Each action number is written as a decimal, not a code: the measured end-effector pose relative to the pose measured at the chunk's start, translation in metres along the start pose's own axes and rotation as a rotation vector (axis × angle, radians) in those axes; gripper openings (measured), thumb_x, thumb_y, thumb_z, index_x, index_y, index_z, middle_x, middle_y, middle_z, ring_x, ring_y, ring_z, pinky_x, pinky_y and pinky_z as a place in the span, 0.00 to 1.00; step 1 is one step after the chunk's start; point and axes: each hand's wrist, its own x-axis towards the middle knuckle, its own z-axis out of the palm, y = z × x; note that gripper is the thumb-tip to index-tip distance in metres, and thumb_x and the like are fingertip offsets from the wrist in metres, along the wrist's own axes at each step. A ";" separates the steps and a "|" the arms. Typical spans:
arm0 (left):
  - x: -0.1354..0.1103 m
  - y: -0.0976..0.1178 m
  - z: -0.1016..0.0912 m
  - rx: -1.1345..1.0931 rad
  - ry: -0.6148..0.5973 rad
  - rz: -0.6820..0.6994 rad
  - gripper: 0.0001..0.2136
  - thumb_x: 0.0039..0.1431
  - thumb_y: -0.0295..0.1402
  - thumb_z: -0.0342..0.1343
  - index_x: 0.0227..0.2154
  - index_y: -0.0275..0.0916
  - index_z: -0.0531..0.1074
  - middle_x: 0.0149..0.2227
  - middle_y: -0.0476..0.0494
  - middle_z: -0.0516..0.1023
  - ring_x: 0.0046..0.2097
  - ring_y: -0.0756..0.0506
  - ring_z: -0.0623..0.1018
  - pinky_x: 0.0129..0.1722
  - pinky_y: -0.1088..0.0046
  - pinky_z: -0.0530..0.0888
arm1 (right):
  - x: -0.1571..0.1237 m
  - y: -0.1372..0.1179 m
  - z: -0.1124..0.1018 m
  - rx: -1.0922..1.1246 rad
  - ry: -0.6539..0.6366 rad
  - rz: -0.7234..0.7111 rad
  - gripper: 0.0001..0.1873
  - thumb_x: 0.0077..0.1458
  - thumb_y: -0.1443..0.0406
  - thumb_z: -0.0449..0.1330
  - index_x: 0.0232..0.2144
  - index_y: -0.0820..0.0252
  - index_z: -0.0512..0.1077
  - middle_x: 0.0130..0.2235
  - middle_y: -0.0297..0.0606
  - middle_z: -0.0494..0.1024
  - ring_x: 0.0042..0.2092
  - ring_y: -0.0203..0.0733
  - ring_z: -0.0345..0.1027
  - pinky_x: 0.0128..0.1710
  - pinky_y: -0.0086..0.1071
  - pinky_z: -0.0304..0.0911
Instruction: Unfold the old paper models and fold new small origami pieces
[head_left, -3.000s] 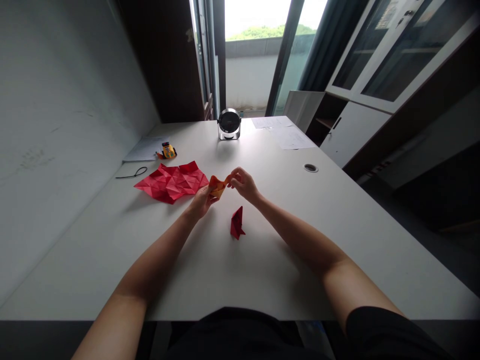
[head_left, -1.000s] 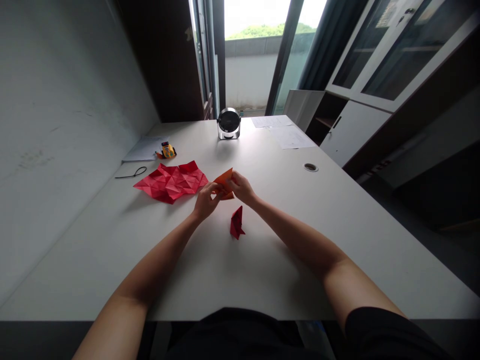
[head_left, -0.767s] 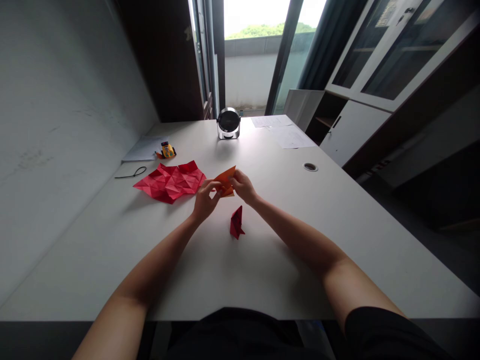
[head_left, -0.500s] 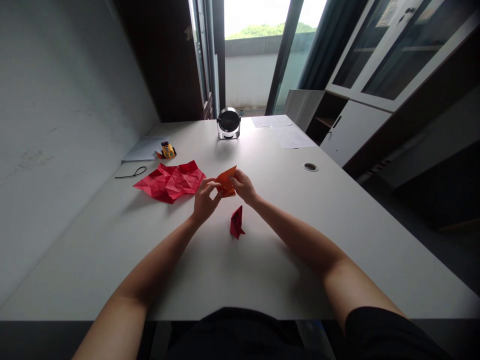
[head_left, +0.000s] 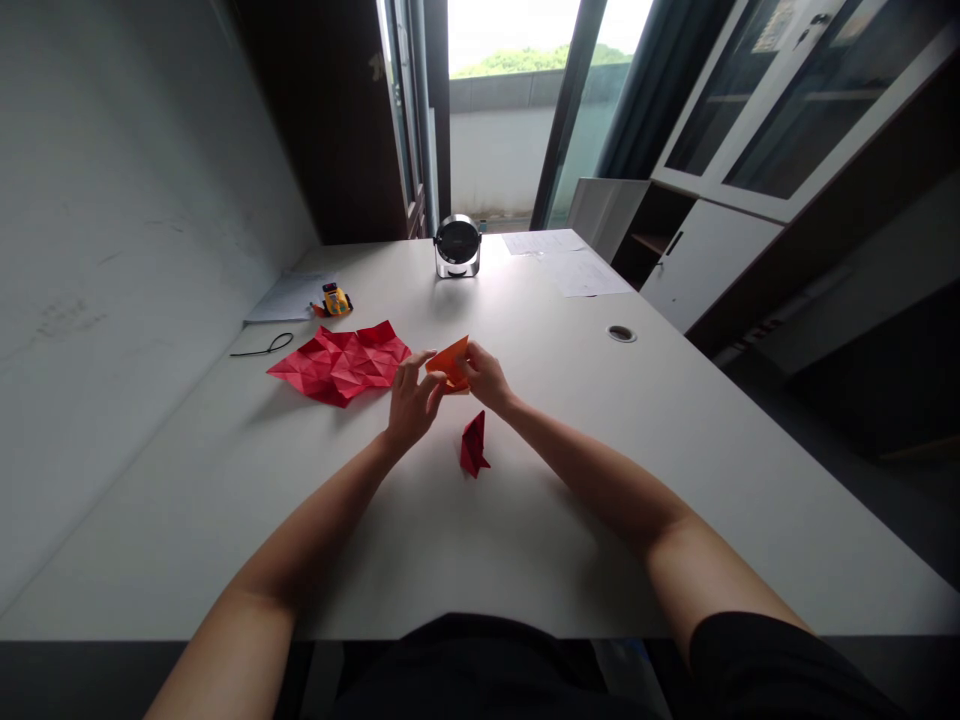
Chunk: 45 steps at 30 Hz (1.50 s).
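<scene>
A folded piece of orange origami paper (head_left: 452,362) is held up over the table between my two hands. My right hand (head_left: 486,378) pinches its right side between thumb and fingers. On the paper's left edge are the thumb and index finger of my left hand (head_left: 412,400), bent around it; part of their contact is hard to see. Below the hands, a small folded red paper piece (head_left: 473,446) rests on the white table (head_left: 525,560). Left of my left hand lies a large creased red paper sheet (head_left: 341,365), partly behind the fingers.
A black cable tie (head_left: 264,347) lies left of the red sheet. Behind it are a small yellow toy (head_left: 336,300) and white papers (head_left: 285,297). A round black device on a metal stand (head_left: 457,245) stands at the back. More papers (head_left: 585,273) and a cable hole (head_left: 621,334) are to the right.
The orange paper has shifted slightly left and tilted a little. My left thumb and index finger have changed position along its left edge. The red pieces have stayed put.
</scene>
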 end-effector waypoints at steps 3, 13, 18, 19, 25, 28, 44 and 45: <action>-0.001 0.004 -0.001 -0.032 -0.017 0.019 0.04 0.69 0.34 0.52 0.40 0.44 0.71 0.61 0.39 0.70 0.64 0.37 0.68 0.64 0.49 0.63 | 0.000 0.004 0.000 -0.074 0.006 0.000 0.10 0.58 0.57 0.54 0.30 0.55 0.65 0.31 0.31 0.75 0.32 0.37 0.66 0.33 0.32 0.60; 0.000 -0.004 -0.001 -0.101 -0.134 0.075 0.07 0.71 0.33 0.45 0.41 0.43 0.67 0.46 0.42 0.79 0.54 0.43 0.77 0.68 0.50 0.59 | 0.016 0.020 -0.007 0.265 0.006 0.192 0.11 0.54 0.57 0.57 0.37 0.57 0.68 0.35 0.34 0.77 0.34 0.40 0.72 0.31 0.33 0.70; -0.001 -0.007 0.002 -0.157 -0.057 0.014 0.08 0.72 0.36 0.44 0.42 0.43 0.67 0.46 0.42 0.79 0.51 0.43 0.78 0.66 0.51 0.63 | 0.020 0.029 -0.010 0.225 0.085 0.191 0.11 0.51 0.56 0.59 0.33 0.57 0.68 0.33 0.33 0.76 0.36 0.40 0.70 0.34 0.32 0.67; -0.001 -0.008 0.003 -0.179 -0.036 0.001 0.08 0.72 0.36 0.43 0.43 0.43 0.66 0.46 0.41 0.79 0.51 0.43 0.78 0.66 0.51 0.64 | 0.021 0.030 -0.010 0.235 0.091 0.201 0.12 0.50 0.56 0.59 0.32 0.57 0.67 0.33 0.33 0.75 0.36 0.39 0.69 0.35 0.32 0.67; -0.002 -0.012 0.000 -0.298 -0.060 -0.071 0.09 0.73 0.39 0.43 0.46 0.43 0.65 0.50 0.37 0.77 0.55 0.42 0.77 0.57 0.56 0.72 | 0.026 0.032 -0.014 0.464 0.029 0.380 0.15 0.47 0.55 0.63 0.31 0.57 0.65 0.31 0.32 0.74 0.33 0.39 0.70 0.32 0.32 0.67; 0.001 -0.013 -0.003 -0.304 -0.117 -0.062 0.10 0.72 0.40 0.44 0.45 0.43 0.66 0.52 0.36 0.76 0.60 0.40 0.73 0.56 0.56 0.72 | 0.028 0.030 -0.020 0.555 -0.040 0.481 0.15 0.46 0.57 0.64 0.33 0.57 0.66 0.32 0.34 0.76 0.33 0.40 0.72 0.32 0.33 0.68; 0.000 -0.037 0.015 -0.564 -0.079 -0.443 0.12 0.60 0.43 0.61 0.40 0.41 0.69 0.33 0.48 0.74 0.35 0.48 0.76 0.36 0.72 0.73 | 0.006 -0.002 -0.004 0.227 0.001 -0.034 0.18 0.58 0.50 0.58 0.29 0.55 0.61 0.29 0.30 0.69 0.32 0.36 0.64 0.34 0.32 0.66; 0.000 -0.038 0.016 -0.587 -0.060 -0.462 0.14 0.59 0.43 0.62 0.39 0.41 0.67 0.31 0.50 0.72 0.33 0.49 0.75 0.34 0.74 0.72 | 0.004 -0.003 -0.004 0.217 0.005 -0.052 0.18 0.58 0.50 0.58 0.28 0.55 0.61 0.28 0.30 0.68 0.32 0.36 0.63 0.34 0.32 0.66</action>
